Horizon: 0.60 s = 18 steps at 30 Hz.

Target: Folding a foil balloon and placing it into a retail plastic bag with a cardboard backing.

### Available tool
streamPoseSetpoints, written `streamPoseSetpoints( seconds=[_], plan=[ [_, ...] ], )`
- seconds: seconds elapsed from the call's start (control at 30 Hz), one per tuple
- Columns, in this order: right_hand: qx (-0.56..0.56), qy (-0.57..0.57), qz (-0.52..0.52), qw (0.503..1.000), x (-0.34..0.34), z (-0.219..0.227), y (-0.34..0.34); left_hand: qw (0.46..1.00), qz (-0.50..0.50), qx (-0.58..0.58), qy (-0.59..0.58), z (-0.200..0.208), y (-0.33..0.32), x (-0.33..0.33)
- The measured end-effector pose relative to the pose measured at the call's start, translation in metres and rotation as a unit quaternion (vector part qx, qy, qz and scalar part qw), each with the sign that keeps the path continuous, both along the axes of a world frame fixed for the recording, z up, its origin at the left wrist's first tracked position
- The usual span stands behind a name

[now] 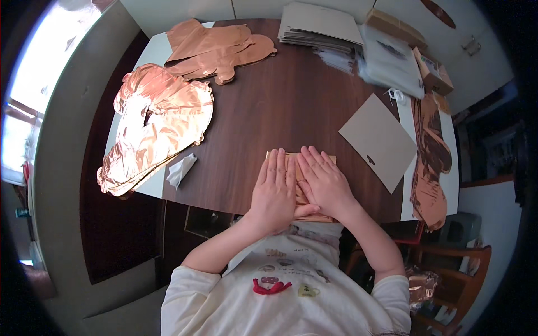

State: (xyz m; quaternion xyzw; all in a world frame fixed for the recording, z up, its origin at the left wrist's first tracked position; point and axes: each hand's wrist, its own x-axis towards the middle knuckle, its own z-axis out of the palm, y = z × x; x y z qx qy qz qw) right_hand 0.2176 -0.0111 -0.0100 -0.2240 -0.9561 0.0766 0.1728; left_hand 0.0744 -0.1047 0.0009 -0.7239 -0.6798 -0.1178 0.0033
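Observation:
My left hand (274, 193) and my right hand (327, 185) lie flat side by side at the table's front edge, fingers stretched out and pointing away from me. Both press on a folded copper-coloured foil piece (301, 196), perhaps a flat foil balloon. Most of it is hidden under my palms; strips show between the hands and at its far corners. To the right of my right hand lies a grey card (380, 143) with a hang hole, turned at an angle. A crumpled white tissue (181, 170) is left of my left hand.
Flat copper foil balloons lie at the left (185, 112), the far left (218, 53) and along the right edge (430, 162). At the back are a stack of grey cards (319, 25), clear plastic bags (389, 59) and a small cardboard box (434, 73). A wooden chair (476, 260) stands lower right.

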Motion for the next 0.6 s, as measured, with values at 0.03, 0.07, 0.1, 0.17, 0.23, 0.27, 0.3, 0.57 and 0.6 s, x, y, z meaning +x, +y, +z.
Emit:
streamPoseSetpoints(
  seconds=[0.03,0.07,0.1,0.17,0.23,0.27,0.3,0.57,0.6],
  plan=[
    [-0.010,-0.001,-0.002,1.000,0.002,0.002,0.000,1.000,-0.002,-0.015,-0.004,-0.001,0.000,-0.003],
    [-0.021,-0.001,-0.004,1.000,0.004,0.002,-0.001,1.000,-0.003,-0.016,-0.004,-0.001,-0.001,-0.006],
    [-0.021,-0.001,-0.006,1.000,0.005,0.003,-0.001,1.000,-0.007,-0.017,-0.005,-0.001,-0.001,-0.008],
    [-0.011,-0.011,-0.018,1.000,0.009,0.004,-0.001,1.000,-0.022,0.003,-0.004,-0.003,-0.001,-0.012],
    [-0.014,-0.019,-0.028,0.999,0.014,0.005,-0.001,1.000,-0.022,-0.006,-0.002,-0.002,-0.003,-0.014],
    [-0.019,-0.026,-0.035,0.999,0.016,0.005,-0.001,1.000,-0.019,-0.015,0.000,-0.001,-0.003,-0.015],
    [-0.017,-0.026,-0.037,0.999,0.018,0.006,-0.001,1.000,-0.016,-0.023,-0.003,-0.001,-0.004,-0.016],
    [-0.024,-0.115,-0.066,0.991,0.028,0.012,0.001,0.998,-0.028,-0.045,0.033,0.005,-0.030,-0.012],
    [-0.024,-0.115,-0.062,0.991,0.028,0.012,0.000,0.998,-0.037,-0.051,0.028,0.006,-0.037,-0.006]
  ],
)
